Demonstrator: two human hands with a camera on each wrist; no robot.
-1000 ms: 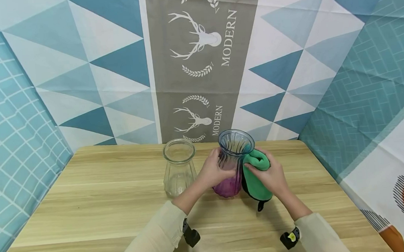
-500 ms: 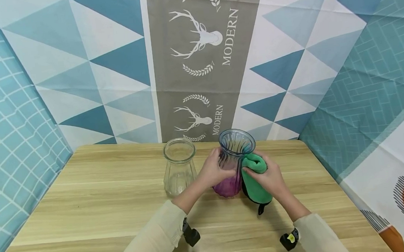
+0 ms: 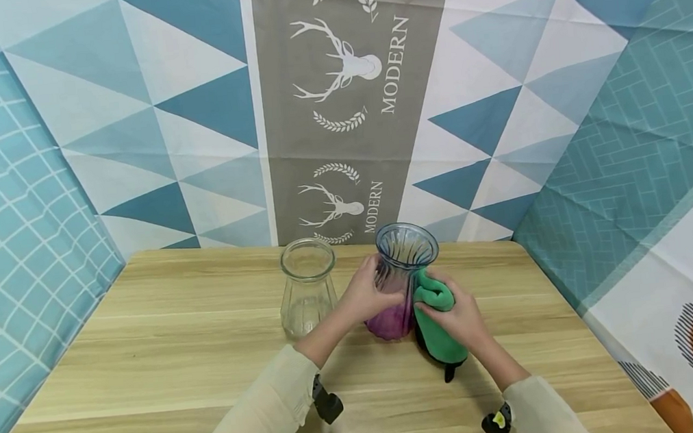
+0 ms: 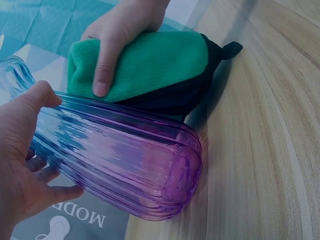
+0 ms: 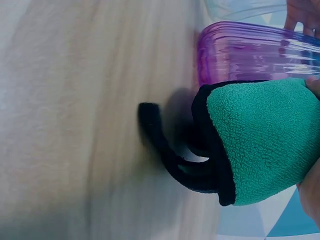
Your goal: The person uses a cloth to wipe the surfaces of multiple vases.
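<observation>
A ribbed glass vase [image 3: 391, 319], blue at its flared rim and purple toward the base, stands upright on the table. My left hand [image 3: 367, 294] grips its neck from the left, thumb and fingers spread round the glass in the left wrist view [image 4: 115, 155]. In my right hand [image 3: 463, 313] is a folded green cloth [image 3: 440, 335] with a black edge and a black hanging loop [image 5: 157, 135]. The cloth is pressed against the vase's right side. My right thumb lies on top of the fold; some of the right fingers are hidden behind the cloth.
A clear ribbed glass vase [image 3: 307, 306] stands upright to the left of my left hand. Both vases are on a light wooden table [image 3: 150, 371]. Patterned cloth backdrops [image 3: 202, 119] rise behind the table's far edge and at both sides.
My right hand has slid the green cloth a little down the vase's right side, toward me. The left hand and both vases have stayed in place.
</observation>
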